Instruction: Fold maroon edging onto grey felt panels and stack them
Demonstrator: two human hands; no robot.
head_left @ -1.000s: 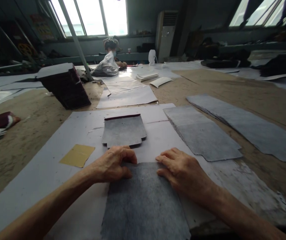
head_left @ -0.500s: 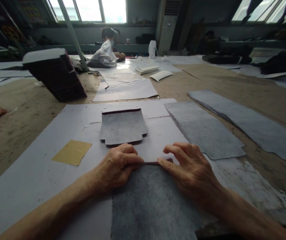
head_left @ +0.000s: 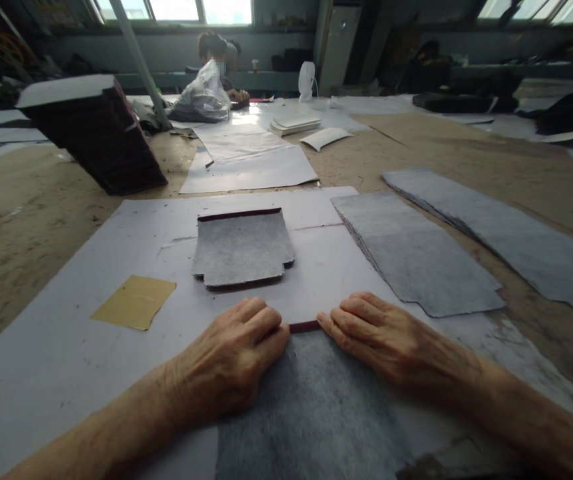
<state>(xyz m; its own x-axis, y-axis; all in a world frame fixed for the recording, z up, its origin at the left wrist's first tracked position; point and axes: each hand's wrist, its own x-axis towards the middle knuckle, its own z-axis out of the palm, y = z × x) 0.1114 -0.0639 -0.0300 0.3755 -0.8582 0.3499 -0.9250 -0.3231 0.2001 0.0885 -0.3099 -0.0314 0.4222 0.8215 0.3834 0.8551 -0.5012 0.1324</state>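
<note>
A grey sheet [head_left: 311, 413] lies at the bottom centre, its far edge folded over in a narrow dark red strip. My left hand [head_left: 241, 353] is closed on the left part of that edge, knuckles up. At the right part, my right hand [head_left: 381, 333] presses the strip with its fingers together. Between the hands a short length of red fold shows. Just beyond them sits a grey notched piece [head_left: 243, 250] with a dark red folded far edge.
White paper [head_left: 81, 313] bears a yellow square [head_left: 136, 301]. Stacked grey pieces [head_left: 416, 253] and longer ones [head_left: 506, 240] lie right. A tall dark stack [head_left: 96, 133] leans at far left. A person [head_left: 213, 50] sits across the table behind a plastic bag [head_left: 201, 97].
The fingers of my right hand have come together and down onto the fold. My left hand's fingers have curled more, and more of the red strip shows between the hands. The view has shifted slightly.
</note>
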